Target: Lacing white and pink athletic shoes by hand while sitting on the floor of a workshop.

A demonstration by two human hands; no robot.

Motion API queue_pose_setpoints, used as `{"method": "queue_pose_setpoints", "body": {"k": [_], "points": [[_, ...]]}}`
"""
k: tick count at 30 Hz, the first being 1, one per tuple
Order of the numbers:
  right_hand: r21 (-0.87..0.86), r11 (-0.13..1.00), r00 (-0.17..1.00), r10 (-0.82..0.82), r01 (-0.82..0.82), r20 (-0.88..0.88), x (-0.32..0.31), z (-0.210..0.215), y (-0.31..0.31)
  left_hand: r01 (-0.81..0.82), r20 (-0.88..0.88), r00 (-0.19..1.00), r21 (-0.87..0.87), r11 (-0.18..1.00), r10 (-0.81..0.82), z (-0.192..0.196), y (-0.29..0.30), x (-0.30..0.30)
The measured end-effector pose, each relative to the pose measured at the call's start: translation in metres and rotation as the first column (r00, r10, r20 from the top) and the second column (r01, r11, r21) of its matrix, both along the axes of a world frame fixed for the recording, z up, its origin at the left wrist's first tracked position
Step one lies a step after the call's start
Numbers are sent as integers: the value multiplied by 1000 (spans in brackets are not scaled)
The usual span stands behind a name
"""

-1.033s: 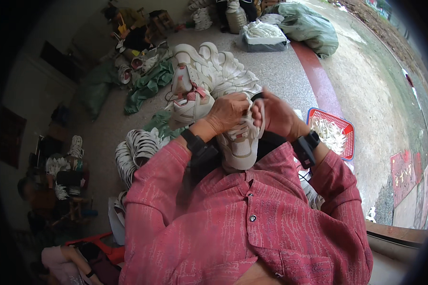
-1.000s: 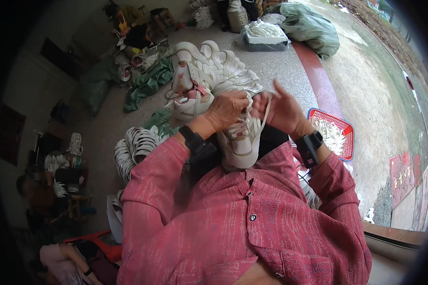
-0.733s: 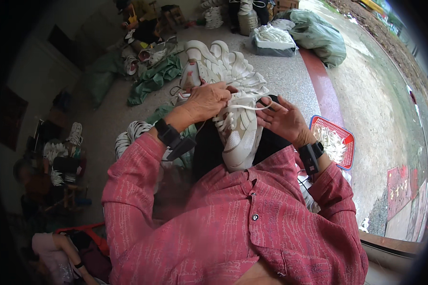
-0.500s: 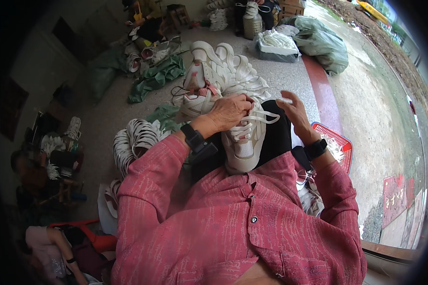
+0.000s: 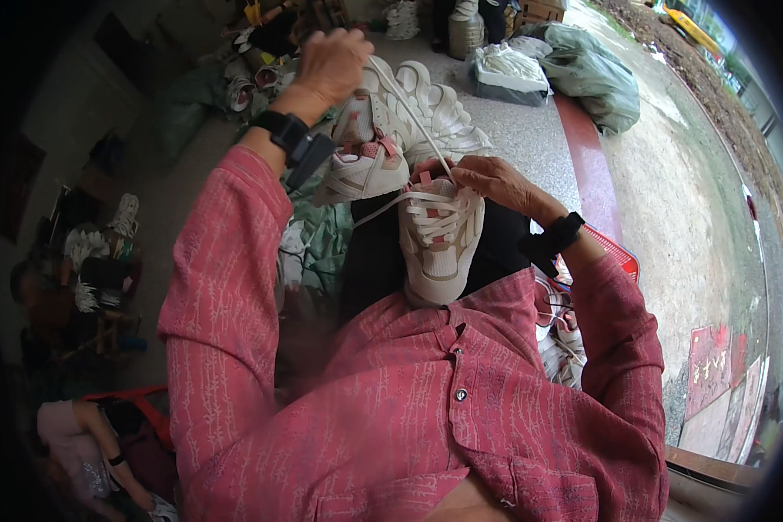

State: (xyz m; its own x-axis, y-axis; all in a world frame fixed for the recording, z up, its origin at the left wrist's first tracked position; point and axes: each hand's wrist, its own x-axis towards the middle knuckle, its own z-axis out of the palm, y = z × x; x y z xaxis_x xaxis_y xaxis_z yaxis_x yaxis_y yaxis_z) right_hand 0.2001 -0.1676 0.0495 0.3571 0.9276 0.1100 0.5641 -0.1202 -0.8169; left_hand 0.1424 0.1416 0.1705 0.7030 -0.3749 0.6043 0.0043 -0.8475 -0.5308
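Observation:
A white and beige sneaker (image 5: 437,248) with pink trim rests on my lap, toe toward me. My left hand (image 5: 332,63) is raised high and far from the shoe, fist closed on the end of a white shoelace (image 5: 409,109) that runs taut down to the eyelets. My right hand (image 5: 487,181) presses on the shoe's collar at the top of the lacing, fingers pinching there. Both wrists wear black bands. My sleeves are red.
A pile of white and pink sneakers (image 5: 409,104) lies on the floor ahead. Filled sacks (image 5: 587,74) stand at the back right. A red basket (image 5: 613,252) sits at my right. Another person (image 5: 87,426) crouches at the lower left among more shoes.
My left hand has gone from beside the shoe's lacing up and away to the left, drawing the lace out long and taut. My right hand stays on the shoe.

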Motion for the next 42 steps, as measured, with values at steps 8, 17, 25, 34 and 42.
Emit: {"method": "queue_pose_setpoints", "body": {"k": [8, 17, 25, 34, 42], "points": [[96, 995, 996, 21, -13, -83, 7, -10, -23, -292, -438, 881, -802, 521, -181, -62, -84, -89], [66, 989, 868, 86, -135, 490, -15, 0, -23, 139, -125, 888, -846, 515, -443, -131, -136, -140], [72, 997, 993, 0, -9, 120, -46, -16, -43, 215, -179, 809, -796, 565, -560, -138, -134, -115], [-159, 986, 964, -13, 57, 265, -22, 2, -20, 277, -203, 855, -599, 751, -478, -114, -120, -58], [48, 993, 206, 25, 109, -978, -29, -27, -40, 64, -505, 607, -739, 671, -614, -134, -117, -28]]}}
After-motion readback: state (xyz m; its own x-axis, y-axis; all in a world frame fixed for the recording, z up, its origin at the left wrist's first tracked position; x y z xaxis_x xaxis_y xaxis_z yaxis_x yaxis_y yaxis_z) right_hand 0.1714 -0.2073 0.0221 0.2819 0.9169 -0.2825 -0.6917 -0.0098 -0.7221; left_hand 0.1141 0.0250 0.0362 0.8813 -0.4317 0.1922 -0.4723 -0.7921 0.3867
